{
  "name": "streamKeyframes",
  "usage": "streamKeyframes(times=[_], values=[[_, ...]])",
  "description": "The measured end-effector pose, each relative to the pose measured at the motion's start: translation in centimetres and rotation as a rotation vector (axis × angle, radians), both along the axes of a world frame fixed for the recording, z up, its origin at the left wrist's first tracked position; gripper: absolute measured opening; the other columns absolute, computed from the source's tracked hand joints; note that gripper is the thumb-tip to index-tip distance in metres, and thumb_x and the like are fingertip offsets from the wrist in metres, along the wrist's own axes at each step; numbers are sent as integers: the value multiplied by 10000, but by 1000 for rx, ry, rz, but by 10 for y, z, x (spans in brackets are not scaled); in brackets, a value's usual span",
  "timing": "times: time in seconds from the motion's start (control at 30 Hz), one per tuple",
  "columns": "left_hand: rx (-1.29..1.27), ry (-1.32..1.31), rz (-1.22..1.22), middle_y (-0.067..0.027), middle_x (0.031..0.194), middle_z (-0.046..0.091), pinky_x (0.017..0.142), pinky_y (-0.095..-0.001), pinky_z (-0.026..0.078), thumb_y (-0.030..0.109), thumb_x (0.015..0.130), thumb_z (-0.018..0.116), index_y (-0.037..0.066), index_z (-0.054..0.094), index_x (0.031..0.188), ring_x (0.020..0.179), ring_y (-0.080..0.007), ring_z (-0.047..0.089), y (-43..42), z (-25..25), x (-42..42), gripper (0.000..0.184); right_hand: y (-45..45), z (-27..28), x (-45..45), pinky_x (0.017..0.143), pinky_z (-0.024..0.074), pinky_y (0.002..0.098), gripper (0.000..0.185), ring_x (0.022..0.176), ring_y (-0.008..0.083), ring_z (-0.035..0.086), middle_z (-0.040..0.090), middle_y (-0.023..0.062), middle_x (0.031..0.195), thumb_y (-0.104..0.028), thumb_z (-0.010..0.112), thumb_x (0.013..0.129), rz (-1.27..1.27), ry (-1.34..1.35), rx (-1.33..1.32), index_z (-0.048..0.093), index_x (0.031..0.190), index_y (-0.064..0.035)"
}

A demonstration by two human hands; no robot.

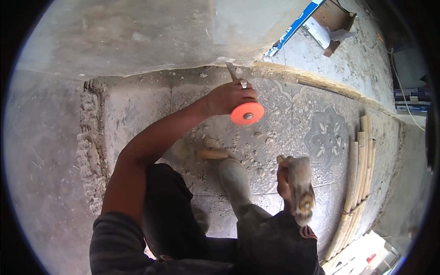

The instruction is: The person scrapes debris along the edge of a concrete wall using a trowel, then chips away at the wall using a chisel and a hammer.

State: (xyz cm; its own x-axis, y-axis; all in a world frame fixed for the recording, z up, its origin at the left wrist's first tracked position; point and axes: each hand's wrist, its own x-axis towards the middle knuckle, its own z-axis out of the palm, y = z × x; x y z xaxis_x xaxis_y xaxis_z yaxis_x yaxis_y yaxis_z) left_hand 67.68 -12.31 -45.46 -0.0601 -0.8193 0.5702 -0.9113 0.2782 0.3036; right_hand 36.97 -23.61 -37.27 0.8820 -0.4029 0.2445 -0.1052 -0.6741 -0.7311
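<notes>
My left hand [229, 98], a ring on one finger, is closed around a chisel [232, 72] with a round orange hand guard [247, 113]. The flat blade's tip meets the base of the wall [151, 41], at the edge of the broken floor strip. Lower right, my right hand [284, 181] grips a hammer by its handle. The heavy, dusty hammer head [302, 190] is blurred and held above the floor, apart from the chisel. Part of the right hand is hidden behind the head.
Rubble [256, 144] covers patterned floor tiles [326, 140] around my boot [234, 178]. A blurred wooden piece [213, 153] lies beside it. Tied bamboo poles [355, 183] lie at right. An opened cardboard box [327, 27] rests on the ledge at upper right.
</notes>
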Motion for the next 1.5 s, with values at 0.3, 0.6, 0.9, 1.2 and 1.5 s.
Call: streamKeyframes(times=[0.3,0.6,0.9,1.2,1.5], values=[[-25,-89,-135,28,871,556,940,-387,492,154,745,710,173,622,915,900,-194,610,-4,22,-30,193,-5,-35,-40,653,506,371,121,691,276,666,694,105,795,-66,764,764,-117,7,21,735,881,-81],[-73,-56,-58,18,876,557,911,-388,491,152,737,709,188,646,881,897,-214,592,-15,33,-22,161,6,21,0,515,477,361,136,617,203,624,612,73,700,26,717,719,213,-361,239,612,798,-6],[-76,-88,-121,16,875,577,886,-376,493,181,750,698,156,646,851,877,-213,609,-15,17,-25,116,18,-8,8,594,518,369,79,666,364,668,652,164,727,-78,676,806,6,-2,238,654,853,-19],[337,533,92,-55,1071,685,900,-384,501,253,775,806,97,653,1045,966,-299,654,-6,-2,21,347,9,-21,34,607,487,346,99,660,241,627,645,107,759,-52,634,823,-94,141,230,653,905,0],[225,468,65,-84,1001,679,842,-399,519,124,803,738,96,639,1031,955,-278,654,20,-14,-9,251,-13,-21,-26,609,506,321,84,629,256,627,623,75,727,-63,652,880,28,254,143,635,962,-70]])
